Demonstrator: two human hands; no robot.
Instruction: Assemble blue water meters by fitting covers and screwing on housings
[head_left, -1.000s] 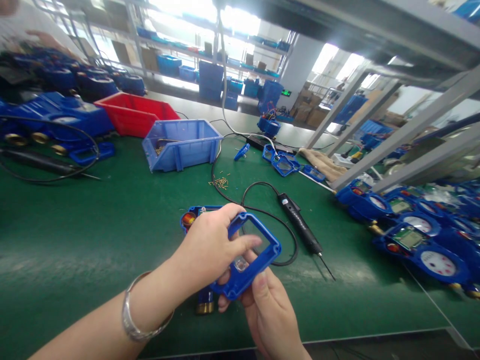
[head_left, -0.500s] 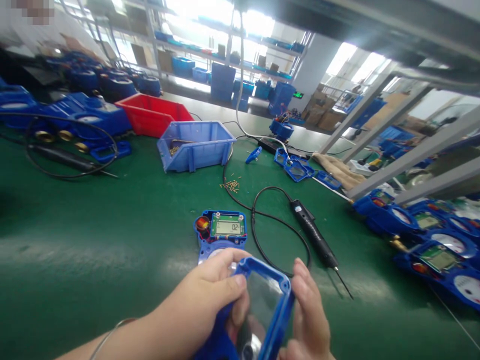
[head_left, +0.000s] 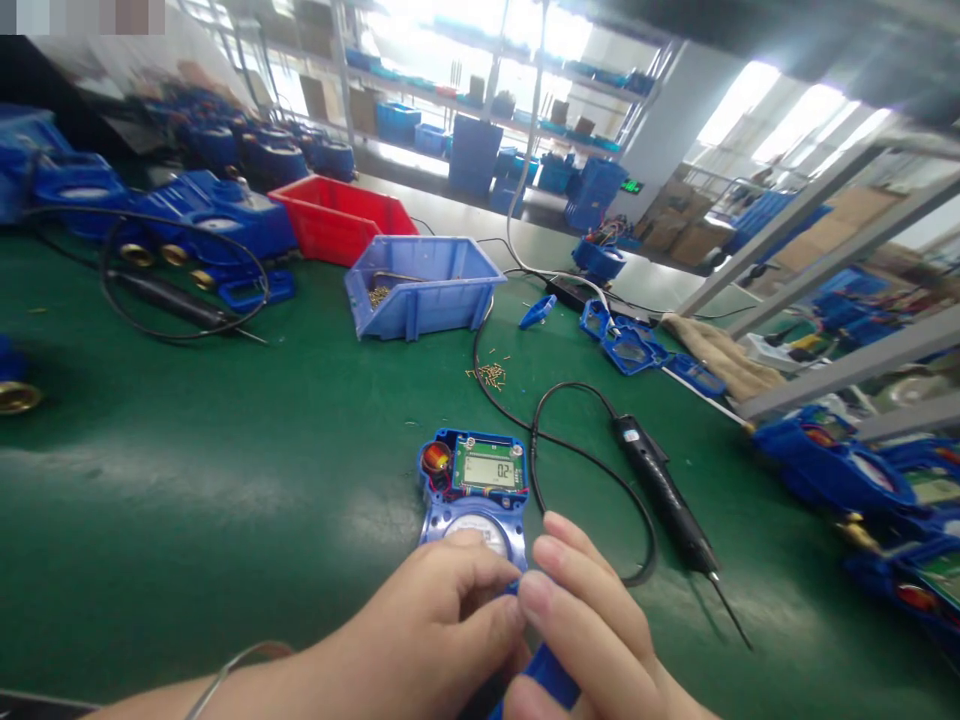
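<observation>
Both my hands are at the bottom edge, closed together on a blue plastic cover frame (head_left: 551,675), of which only a small piece shows between the fingers. My left hand (head_left: 442,630) grips it from the left, my right hand (head_left: 592,630) from the right. Just beyond my fingers an open blue water meter (head_left: 476,485) lies on the green mat, its LCD board and dial exposed. A black electric screwdriver (head_left: 664,495) with a looped cable lies to the right of the meter.
A light blue bin (head_left: 420,285) with small brass screws and a red bin (head_left: 337,220) stand further back. Loose screws (head_left: 487,375) lie on the mat. Finished blue meters (head_left: 862,470) line the right side, more sit far left beside another screwdriver (head_left: 169,297).
My hands have pulled the blue cover down toward me, so it is now mostly out of the picture. The view has tilted up and the open meter shows fully.
</observation>
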